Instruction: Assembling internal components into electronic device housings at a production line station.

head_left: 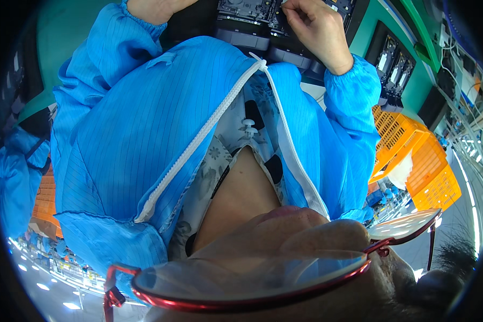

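Note:
At the top edge, my right hand (pixel 319 31) is over black device assemblies (pixel 247 12) with grey, finely detailed parts. Its thumb and fingers are drawn together in a pinch. A small pale bit shows at the fingertips, too little of it to name. My left hand (pixel 154 8) is to the left of these assemblies, beside a dark surface. The picture's edge cuts off its fingers, so their grip is hidden. Smooth dark grey rounded parts (pixel 242 39) lie along the near side of the assemblies. Both forearms are in blue sleeves.
On the green work surface (pixel 366 33) at right rests a dark tray (pixel 378 51) with similar black assemblies (pixel 396 70). Orange plastic crates (pixel 397 137) stand below it. Cables (pixel 449 51) hang at far right. Another person's blue sleeve (pixel 19 177) shows at far left.

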Available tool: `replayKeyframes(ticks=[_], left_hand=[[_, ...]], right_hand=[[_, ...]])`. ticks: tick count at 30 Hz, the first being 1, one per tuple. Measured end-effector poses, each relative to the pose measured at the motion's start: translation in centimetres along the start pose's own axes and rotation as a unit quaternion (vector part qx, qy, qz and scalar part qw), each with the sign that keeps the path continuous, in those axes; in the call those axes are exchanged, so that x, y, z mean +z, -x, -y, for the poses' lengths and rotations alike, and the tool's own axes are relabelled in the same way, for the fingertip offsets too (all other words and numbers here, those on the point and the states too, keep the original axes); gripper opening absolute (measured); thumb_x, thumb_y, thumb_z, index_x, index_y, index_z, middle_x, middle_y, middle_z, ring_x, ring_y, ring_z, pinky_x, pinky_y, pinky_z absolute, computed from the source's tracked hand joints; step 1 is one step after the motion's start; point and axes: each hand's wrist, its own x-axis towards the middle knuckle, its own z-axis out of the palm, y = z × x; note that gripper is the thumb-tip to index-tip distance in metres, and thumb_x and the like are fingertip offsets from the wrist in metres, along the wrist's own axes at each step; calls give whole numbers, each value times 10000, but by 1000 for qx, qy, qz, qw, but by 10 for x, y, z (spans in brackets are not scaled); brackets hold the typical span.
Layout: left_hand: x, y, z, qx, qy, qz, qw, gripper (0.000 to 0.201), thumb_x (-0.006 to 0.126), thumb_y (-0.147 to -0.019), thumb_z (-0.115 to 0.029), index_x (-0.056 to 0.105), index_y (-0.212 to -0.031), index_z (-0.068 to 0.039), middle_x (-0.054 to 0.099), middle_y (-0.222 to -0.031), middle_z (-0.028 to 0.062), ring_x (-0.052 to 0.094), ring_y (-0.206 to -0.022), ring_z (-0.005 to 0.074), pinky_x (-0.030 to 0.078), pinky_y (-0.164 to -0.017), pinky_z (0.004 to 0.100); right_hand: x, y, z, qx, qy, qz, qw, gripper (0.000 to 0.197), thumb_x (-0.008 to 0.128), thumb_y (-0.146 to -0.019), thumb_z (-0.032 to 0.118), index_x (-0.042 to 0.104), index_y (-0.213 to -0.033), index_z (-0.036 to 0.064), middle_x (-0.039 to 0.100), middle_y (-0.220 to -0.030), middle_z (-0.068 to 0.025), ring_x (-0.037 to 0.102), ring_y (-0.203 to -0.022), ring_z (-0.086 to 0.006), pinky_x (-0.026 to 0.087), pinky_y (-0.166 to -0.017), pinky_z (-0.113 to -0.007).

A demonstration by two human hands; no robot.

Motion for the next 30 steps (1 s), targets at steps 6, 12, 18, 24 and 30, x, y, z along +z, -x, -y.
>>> replayKeyframes(ticks=[6, 12, 18, 24, 30], left_hand=[[7, -6, 1, 8, -25, -13, 1000, 222, 558, -1074, -134, 648, -1211, 15, 721, -1032, 88, 726, -924, 190, 610, -844, 276], [-17, 6, 7, -29, 2, -28, 999, 261, 541, -1092, -226, 697, -1150, -24, 739, -941, 60, 728, -867, 151, 609, -789, 261], [-4, 6, 8, -31, 19, -13, 999, 245, 526, -1095, -195, 700, -1127, -25, 705, -897, 32, 688, -811, 147, 575, -758, 260], [-23, 1, 10, 1, -153, -15, 988, 278, 536, -1092, -243, 645, -1222, -24, 703, -1109, 112, 725, -990, 184, 606, -858, 250], [-4, 10, 6, -19, -224, 14, 974, 331, 515, -1104, -275, 619, -1288, -21, 711, -1118, 115, 729, -978, 164, 611, -846, 229]], right_hand=[[-2, 5, -6, -22, 52, -5, 998, 82, 726, -848, 0, 697, -923, -14, 679, -865, -178, 687, -764, -370, 549, -654, -394], [9, 11, -20, -130, 90, -5, 987, 136, 738, -873, 106, 742, -998, 54, 664, -884, -120, 680, -789, -333, 569, -693, -408], [-8, 17, -4, -158, 256, 46, 953, 274, 726, -806, 75, 760, -1078, 63, 696, -923, -54, 685, -826, -236, 587, -698, -359], [-8, 18, -6, -149, 231, 40, 961, 301, 699, -818, 77, 754, -1114, 58, 700, -947, -58, 679, -835, -237, 586, -693, -356], [-14, 5, 8, -118, 249, 83, 958, 221, 728, -854, 92, 757, -1070, 61, 707, -908, -87, 694, -786, -261, 586, -686, -354]])
